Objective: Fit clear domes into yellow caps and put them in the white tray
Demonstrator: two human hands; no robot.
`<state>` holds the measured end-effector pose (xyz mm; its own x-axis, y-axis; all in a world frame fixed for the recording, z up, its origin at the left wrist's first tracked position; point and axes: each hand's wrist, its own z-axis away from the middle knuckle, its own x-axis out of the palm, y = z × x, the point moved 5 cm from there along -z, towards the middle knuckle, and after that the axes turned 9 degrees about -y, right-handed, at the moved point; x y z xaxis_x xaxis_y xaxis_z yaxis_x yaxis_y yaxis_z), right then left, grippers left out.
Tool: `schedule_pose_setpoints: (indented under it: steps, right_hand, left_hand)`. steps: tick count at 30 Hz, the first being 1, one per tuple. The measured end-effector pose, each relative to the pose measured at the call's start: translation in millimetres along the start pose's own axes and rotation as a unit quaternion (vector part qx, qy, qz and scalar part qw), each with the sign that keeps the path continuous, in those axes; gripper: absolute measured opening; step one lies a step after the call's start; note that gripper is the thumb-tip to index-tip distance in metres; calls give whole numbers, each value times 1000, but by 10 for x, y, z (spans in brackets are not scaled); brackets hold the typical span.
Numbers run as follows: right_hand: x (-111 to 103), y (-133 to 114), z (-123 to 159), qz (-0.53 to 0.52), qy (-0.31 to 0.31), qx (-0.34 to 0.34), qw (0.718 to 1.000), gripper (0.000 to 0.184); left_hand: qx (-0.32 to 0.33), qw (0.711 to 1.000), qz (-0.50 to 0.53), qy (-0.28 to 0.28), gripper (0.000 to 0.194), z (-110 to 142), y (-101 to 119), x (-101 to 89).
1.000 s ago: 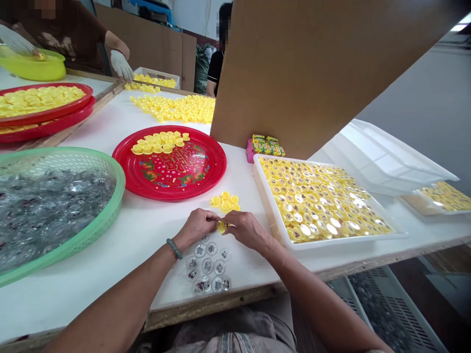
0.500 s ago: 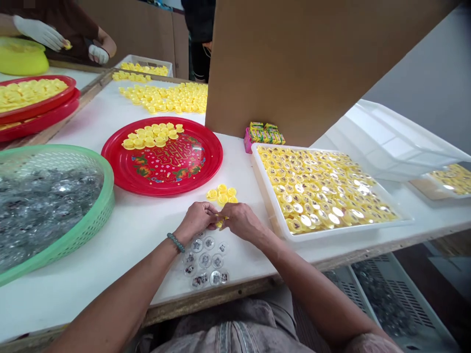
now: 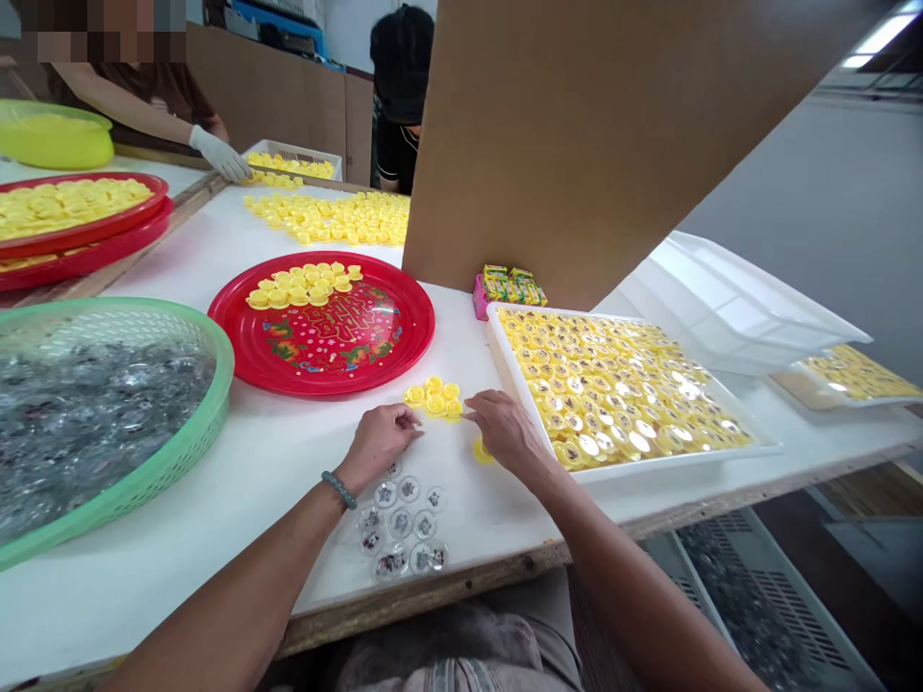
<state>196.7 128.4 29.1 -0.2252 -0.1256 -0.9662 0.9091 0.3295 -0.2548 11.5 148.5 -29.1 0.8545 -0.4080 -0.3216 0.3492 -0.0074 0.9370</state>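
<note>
My left hand is above the white table, fingers slightly curled, thumb and fingertips apart, with nothing visible between them. To its right, my right hand is closed on a yellow disc, partly hidden below its fingers. Its fingertips are beside a small cluster of yellow round pieces. Nearer my body lie several clear round discs with small dark printed pictures. A white tray on the right is full of yellow discs with shiny printed faces.
A red plate with yellow pieces and a green basket of clear parts stand left. A cardboard sheet rises behind small packets. Across the table, a co-worker's gloved hand touches yellow pieces.
My hands, together around a yellow piece before, have separated; the right has moved right with the disc. The co-worker's gloved hand has reached towards the yellow pieces. The camera has tilted up slightly.
</note>
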Motion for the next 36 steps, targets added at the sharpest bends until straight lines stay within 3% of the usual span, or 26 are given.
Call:
schedule_pose_setpoints:
  steps: [4,11,18,24,29,33,36]
  right_hand:
    - [140,-49,-152,6,-33,0,999,25]
    - [230,-302,30,-37,-45,-6,998,21]
    - [197,-541,328,-121,14,-51,991,27]
    - [379,-738,671,-65,-103,-164,979,23]
    - [483,-679,751,-34,-93,-150,984,22]
    - [416,-527,714,-199,-4,-87,976,21]
    - [359,-394,638,-391,48,7,919,16]
  left_hand:
    - [9,999,-43,-3,14,37,0,-53]
    - [42,991,-127,-29,25,88,118,-6]
    - [114,975,-181,-59,24,126,228,66]
    - [127,967,-205,-79,26,114,218,121]
    - [129,966,-207,-89,28,150,235,141]
    - [125,972,-181,-80,30,208,300,93]
    - [120,986,-84,-81,19,258,386,71]
